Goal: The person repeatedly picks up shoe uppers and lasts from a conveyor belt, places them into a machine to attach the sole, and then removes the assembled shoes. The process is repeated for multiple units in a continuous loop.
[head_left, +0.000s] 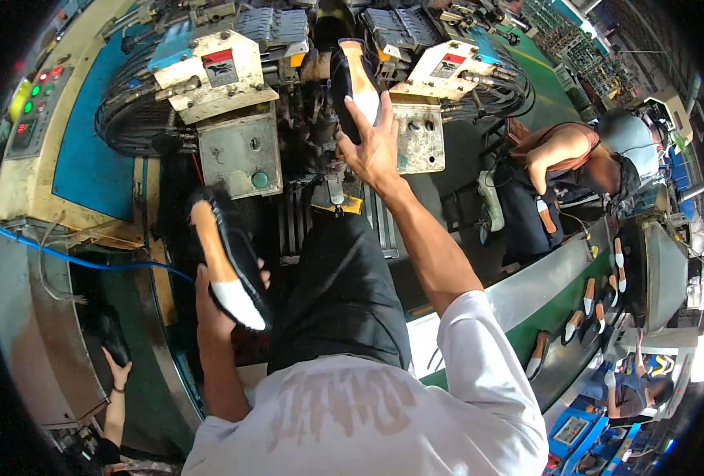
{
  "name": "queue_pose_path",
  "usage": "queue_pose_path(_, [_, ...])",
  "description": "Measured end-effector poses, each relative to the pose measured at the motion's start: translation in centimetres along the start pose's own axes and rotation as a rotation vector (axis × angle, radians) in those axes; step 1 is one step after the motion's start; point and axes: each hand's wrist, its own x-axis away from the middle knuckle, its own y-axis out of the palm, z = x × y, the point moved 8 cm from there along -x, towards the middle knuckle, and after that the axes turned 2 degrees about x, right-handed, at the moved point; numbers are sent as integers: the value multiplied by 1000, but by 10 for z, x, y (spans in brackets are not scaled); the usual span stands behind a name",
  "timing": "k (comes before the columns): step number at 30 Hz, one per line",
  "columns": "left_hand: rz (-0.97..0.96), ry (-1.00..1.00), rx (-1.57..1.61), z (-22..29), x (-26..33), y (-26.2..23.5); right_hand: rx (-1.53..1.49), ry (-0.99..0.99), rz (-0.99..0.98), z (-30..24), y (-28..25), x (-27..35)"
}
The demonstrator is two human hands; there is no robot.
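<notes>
My left hand grips a black shoe from beneath, with its sole side up. That underside is tan along most of its length and white at the end nearest me. Its outline is slightly blurred, and part of the hand is hidden behind it. A second black shoe, also tan and white underneath, stands in the middle of the machine. Around its near end my right hand is placed, with the thumb at the left and spread fingers on the white part.
Metal boxes flank the machine's centre, with bundled hoses beside them. A control panel is at the far left. Several shoes lie on a green conveyor at right. A seated co-worker is near it; another person's hand reaches in at lower left.
</notes>
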Motion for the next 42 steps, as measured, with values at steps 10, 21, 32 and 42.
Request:
queue_pose_path(10, [261,6,45,-32,96,-52,111,-86,-123,-5,18,3])
queue_pose_path(21, [299,-107,-107,-63,64,-37,113,-38,-43,-32,41,14])
queue_pose_path(32, [508,-240,-142,-72,13,-18,156,-2,-102,-8,78,-130])
queue_pose_path(42, [420,-277,-281,-76,-32,-10,90,79,-138,-28,49,-148])
